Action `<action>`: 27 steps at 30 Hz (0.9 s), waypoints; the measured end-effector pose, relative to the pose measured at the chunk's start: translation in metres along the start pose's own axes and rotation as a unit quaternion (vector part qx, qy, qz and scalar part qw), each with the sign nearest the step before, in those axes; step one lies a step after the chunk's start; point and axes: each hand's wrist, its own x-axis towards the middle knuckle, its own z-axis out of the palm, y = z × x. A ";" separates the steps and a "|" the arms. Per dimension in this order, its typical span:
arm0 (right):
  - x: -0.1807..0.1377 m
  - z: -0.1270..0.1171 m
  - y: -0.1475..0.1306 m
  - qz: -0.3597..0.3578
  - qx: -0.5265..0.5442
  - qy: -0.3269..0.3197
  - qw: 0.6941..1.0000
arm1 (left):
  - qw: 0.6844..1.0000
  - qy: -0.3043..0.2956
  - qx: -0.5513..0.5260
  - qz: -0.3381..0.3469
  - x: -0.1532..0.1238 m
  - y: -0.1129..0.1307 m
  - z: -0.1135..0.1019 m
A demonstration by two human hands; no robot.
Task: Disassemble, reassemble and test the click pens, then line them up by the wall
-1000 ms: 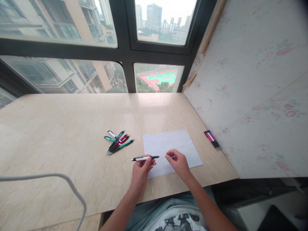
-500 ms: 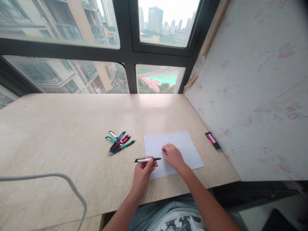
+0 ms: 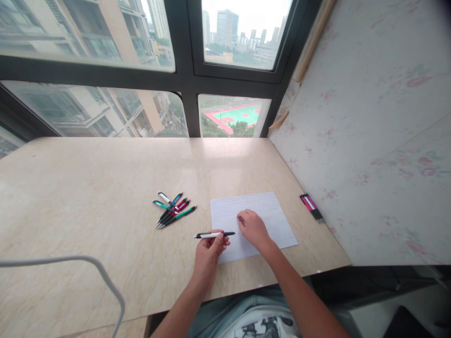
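Note:
In my left hand is a white and black pen, pinched between thumb and fingers and lying nearly level. Its thin, pale tip points right. My right hand is closed over the sheet of written paper, with the fingertips pinched near the pen's tip. A small, dark, shiny bit shows at those fingertips, too small to name. The paper lies beneath both hands, with rows of handwriting across its upper part.
Left of the paper lies a loose pile of several coloured pens. A neat row of pens rests by the flowered wall at right. A grey cable arches over the table at lower left. Windows stand behind.
The whole view has shifted very slightly. Both hands, the pen and the paper keep practically the same places.

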 end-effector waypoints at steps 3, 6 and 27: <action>-0.001 0.000 0.000 0.000 0.000 0.002 1.000 | 1.000 -0.003 -0.009 0.005 0.000 -0.001 -0.001; -0.004 0.000 0.002 0.001 0.009 0.007 1.000 | 1.000 -0.004 -0.008 0.005 0.000 -0.002 -0.001; -0.047 -0.005 -0.002 0.057 0.199 0.085 0.975 | 1.000 -0.002 -0.020 -0.011 -0.001 -0.001 0.000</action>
